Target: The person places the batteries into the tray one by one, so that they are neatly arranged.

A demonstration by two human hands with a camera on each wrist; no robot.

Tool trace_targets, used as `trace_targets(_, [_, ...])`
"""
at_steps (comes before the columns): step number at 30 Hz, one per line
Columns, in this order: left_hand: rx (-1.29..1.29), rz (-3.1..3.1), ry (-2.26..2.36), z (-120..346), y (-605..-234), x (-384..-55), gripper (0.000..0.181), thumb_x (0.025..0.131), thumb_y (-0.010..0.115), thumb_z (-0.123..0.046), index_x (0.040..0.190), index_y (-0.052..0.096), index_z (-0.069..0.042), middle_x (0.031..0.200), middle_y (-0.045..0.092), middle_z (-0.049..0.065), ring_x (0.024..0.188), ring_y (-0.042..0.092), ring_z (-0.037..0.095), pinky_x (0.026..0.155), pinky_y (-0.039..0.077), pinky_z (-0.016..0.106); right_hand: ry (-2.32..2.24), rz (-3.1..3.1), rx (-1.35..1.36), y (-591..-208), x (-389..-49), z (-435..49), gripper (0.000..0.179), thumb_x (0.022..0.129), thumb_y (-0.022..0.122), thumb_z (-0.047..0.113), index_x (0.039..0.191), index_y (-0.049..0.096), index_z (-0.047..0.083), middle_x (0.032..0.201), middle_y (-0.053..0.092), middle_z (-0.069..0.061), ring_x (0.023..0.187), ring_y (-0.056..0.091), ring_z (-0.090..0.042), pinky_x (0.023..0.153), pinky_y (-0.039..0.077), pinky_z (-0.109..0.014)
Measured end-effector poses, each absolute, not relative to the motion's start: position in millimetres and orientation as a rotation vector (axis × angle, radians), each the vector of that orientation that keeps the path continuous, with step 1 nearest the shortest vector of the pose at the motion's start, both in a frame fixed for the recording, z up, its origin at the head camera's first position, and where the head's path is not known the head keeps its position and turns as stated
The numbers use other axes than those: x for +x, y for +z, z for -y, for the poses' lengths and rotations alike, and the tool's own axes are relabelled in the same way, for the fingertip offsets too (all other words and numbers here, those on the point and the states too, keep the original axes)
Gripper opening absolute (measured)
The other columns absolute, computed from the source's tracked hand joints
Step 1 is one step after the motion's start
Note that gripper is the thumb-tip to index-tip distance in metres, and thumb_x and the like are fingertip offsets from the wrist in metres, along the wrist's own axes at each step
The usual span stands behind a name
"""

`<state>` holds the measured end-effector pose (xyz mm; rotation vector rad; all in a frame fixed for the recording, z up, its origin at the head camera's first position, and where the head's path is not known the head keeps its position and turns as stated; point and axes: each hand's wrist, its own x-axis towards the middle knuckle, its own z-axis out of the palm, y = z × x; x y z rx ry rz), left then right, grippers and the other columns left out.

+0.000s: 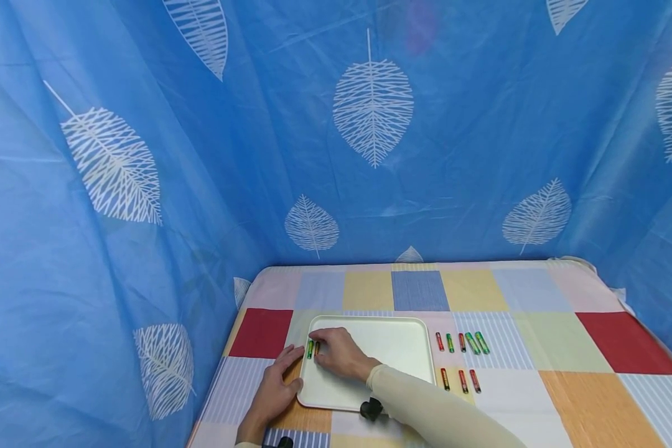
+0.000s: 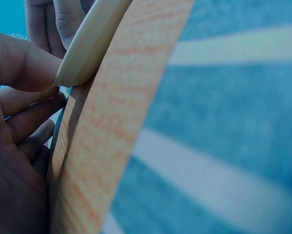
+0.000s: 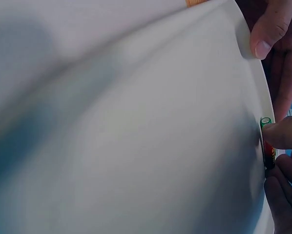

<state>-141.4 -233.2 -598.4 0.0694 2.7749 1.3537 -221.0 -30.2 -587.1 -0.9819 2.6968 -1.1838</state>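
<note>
1. Tray (image 1: 394, 348): green battery (image 1: 310, 349), red battery (image 1: 317, 350), near left end.
2. Right hand (image 1: 340, 353): fingers pinching red battery.
3. Left hand (image 1: 274, 386): thumb on tray, fingers loosely spread outside.
4. Right of tray, on tabletop (image 1: 515, 404): eight batteries (image 1: 463, 381).

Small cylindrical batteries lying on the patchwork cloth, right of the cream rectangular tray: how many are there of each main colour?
Mostly red cylindrical batteries: 5
Mostly green cylindrical batteries: 3
Total: 8
</note>
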Motion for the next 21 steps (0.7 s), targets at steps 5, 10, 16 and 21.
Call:
trace_targets(5, [0.079,-2.779,1.354,234.2,-599.6,-142.1,0.067,0.089,0.077,0.0,0.153,0.064,-0.012,0.164,0.056,0.018,0.162,0.037,0.047,0.129,0.027,0.072,-1.176,-2.704,-0.994,-586.6,-221.0,32.5,0.045,0.09,0.082,0.004,0.134,0.075,0.001,0.133,0.079,-0.011,0.127,0.074,-0.023,0.112,0.058,-0.039])
trace_targets(10, [0.068,-2.765,1.356,232.7,-597.7,-141.8,0.067,0.089,0.077,-0.001,0.154,0.064,-0.013,0.165,0.055,0.018,0.162,0.035,0.048,0.129,0.027,0.073,-1.171,-2.708,-1.0,-586.2,-221.1,35.8,0.044,0.091,0.082,0.005,0.134,0.075,0.001,0.133,0.079,-0.011,0.126,0.074,-0.022,0.112,0.059,-0.038])
trace_targets(16, [0.079,-2.778,1.359,232.5,-597.7,-139.7,0.068,0.087,0.077,-0.001,0.154,0.064,-0.012,0.166,0.053,0.021,0.161,0.037,0.049,0.128,0.029,0.074,-1.163,-2.716,-0.971,-588.4,-221.4,39.1,0.044,0.092,0.082,0.007,0.134,0.075,0.002,0.133,0.078,-0.009,0.126,0.073,-0.02,0.112,0.059,-0.037])
trace_targets(21, [0.088,-2.786,1.346,233.2,-597.2,-140.9,0.068,0.087,0.076,-0.001,0.153,0.064,-0.01,0.165,0.054,0.021,0.16,0.038,0.049,0.128,0.03,0.074,-1.155,-2.719,-0.97,-586.3,-219.9,38.2,0.046,0.09,0.083,0.006,0.136,0.074,0.002,0.135,0.078,-0.009,0.128,0.073,-0.022,0.113,0.058,-0.038])
